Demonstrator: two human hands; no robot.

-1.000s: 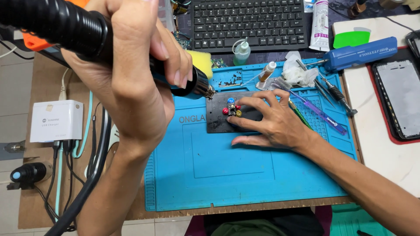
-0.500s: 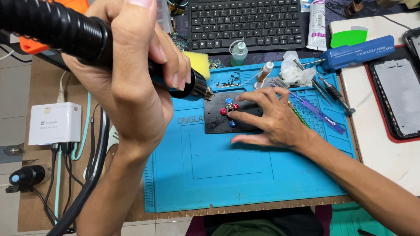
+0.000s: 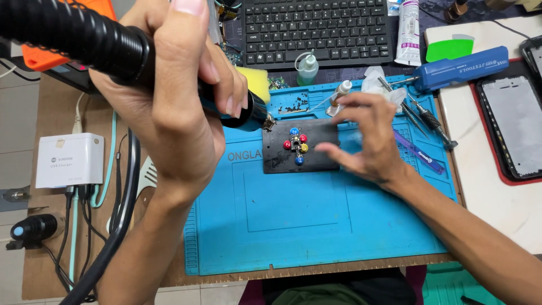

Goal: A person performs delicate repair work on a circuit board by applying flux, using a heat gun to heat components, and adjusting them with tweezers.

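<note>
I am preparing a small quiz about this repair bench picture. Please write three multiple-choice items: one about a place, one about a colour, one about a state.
1. Where does the black holder plate lie?
A. on the blue work mat
B. on the keyboard
C. on the white charger box

2. What colour is the sponge behind the hot-air handle?
A. red
B. yellow
C. black

3. What is the right hand doing?
A. gripping the blue screwdriver
B. pressing keyboard keys
C. hovering open above the plate, holding nothing

Answers:
1 A, the plate rests on the blue work mat.
2 B, a yellow block shows beside the left hand, which grips the hot-air handle.
3 C, its fingers are spread and empty.
</note>
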